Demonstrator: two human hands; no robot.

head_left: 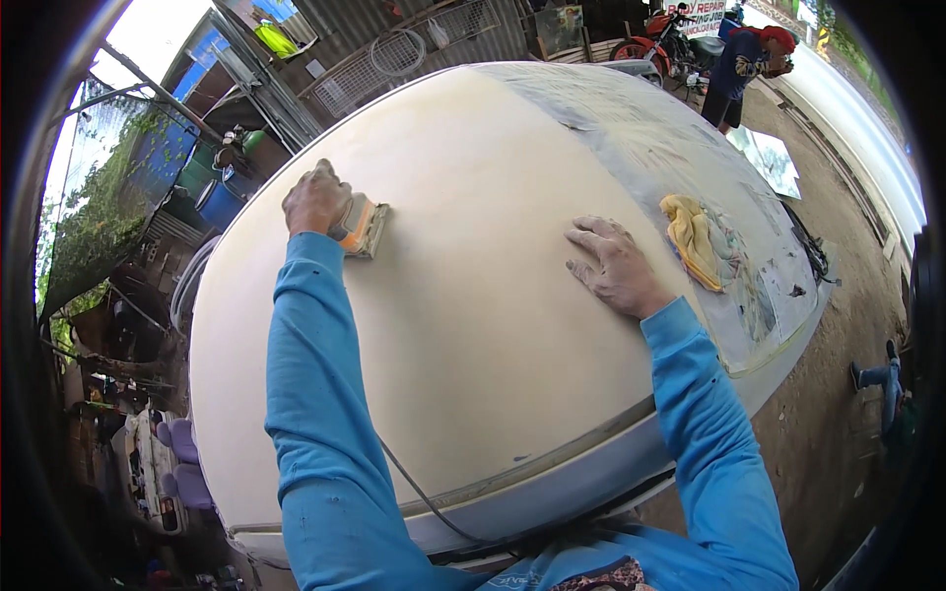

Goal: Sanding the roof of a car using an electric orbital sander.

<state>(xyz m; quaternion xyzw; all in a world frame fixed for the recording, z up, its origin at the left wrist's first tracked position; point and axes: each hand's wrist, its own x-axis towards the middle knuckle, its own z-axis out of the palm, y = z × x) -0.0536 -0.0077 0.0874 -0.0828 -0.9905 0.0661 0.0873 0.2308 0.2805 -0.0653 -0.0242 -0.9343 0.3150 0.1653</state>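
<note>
My left hand (316, 199) is closed round an orange palm sander (361, 227), whose flat pad sits on the cream-coloured car roof (473, 315). Over on the right, my right hand (617, 268) rests on the same roof with its fingers spread, holding nothing. A dark power cord (419, 490) runs across the roof's near edge beside my left sleeve. Just beyond my right hand, a crumpled yellow cloth (693, 242) lies on the plastic sheeting (601, 113) that covers the windshield side.
At the far right a person in a red cap (751, 61) stands near a red motorcycle (655, 44). Corrugated metal and a wire rack (365, 84) line the far side. Blue drums (219, 204) and purple seats (187, 463) stand to the left. Another person's legs (875, 376) show at right.
</note>
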